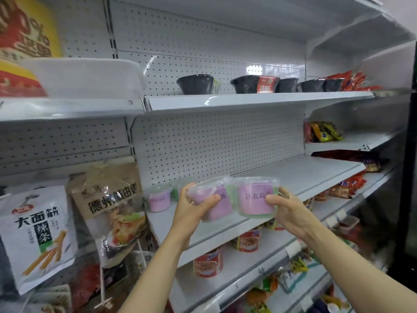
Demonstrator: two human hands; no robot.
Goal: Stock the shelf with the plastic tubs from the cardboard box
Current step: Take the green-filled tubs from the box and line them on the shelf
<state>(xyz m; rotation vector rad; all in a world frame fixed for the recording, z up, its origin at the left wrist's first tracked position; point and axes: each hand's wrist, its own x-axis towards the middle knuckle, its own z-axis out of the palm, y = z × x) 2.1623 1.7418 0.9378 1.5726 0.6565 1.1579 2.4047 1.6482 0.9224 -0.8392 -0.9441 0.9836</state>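
Both forearms reach up from the bottom edge toward the white shelf [316,175]. Left hand [191,213] grips one clear plastic tub with a purple label [214,202], thumb curled across its front, fingers wrapped behind; tub tilted, lid end leaning left. Right hand [291,211] holds a second tub [257,197] upright, thumb pressed on the label face, fingers round the far side. The two tubs touch side by side between the hands, held just above the shelf's front edge, not resting on it.

Beyond the left hand, at the shelf's left end: a third purple tub [158,198] already standing on the board, with a greenish one [178,188] just behind it, blurred.

Left of the left forearm: hanging snack bags, a brown one [112,199] and a white one with orange sticks printed [38,236].

Below the hands, on the next shelf down: red cans [207,263].

Above the hands, upper shelf: a row of black bowls [196,84].

Right of the right hand: red and orange packets [347,186] on side shelves.
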